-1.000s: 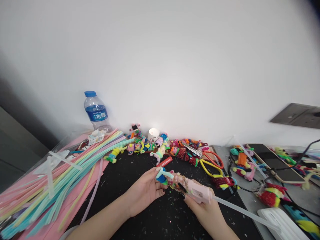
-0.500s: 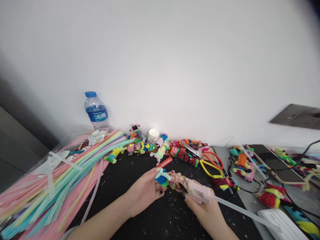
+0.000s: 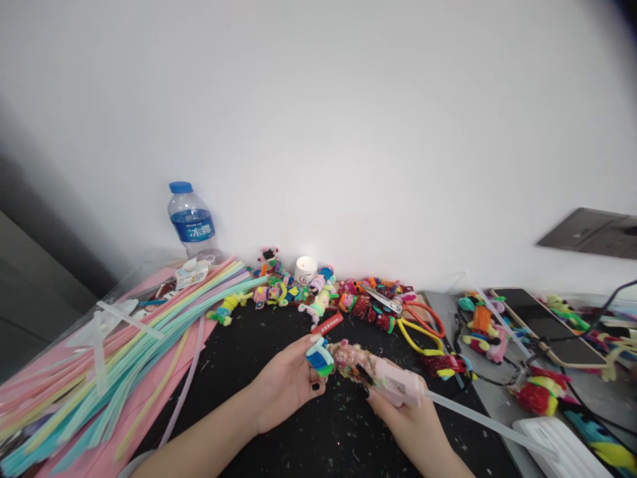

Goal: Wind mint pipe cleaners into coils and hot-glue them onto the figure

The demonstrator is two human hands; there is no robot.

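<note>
Left hand (image 3: 279, 386), fingers pinching a stubby blue-and-green fuzzy piece (image 3: 318, 360) — right hand (image 3: 417, 419), fingers wrapped round a pale-pink plastic glue gun (image 3: 401, 384)!

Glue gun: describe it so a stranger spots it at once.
Find the black mat, low in the middle of the view. Above its right part, the right hand grips the glue gun, nose toward the blue-green piece in the left hand. Unlike the fuzzy figures nearby, it has a smooth pale pink body and a long translucent stick jutting from its rear.
</note>
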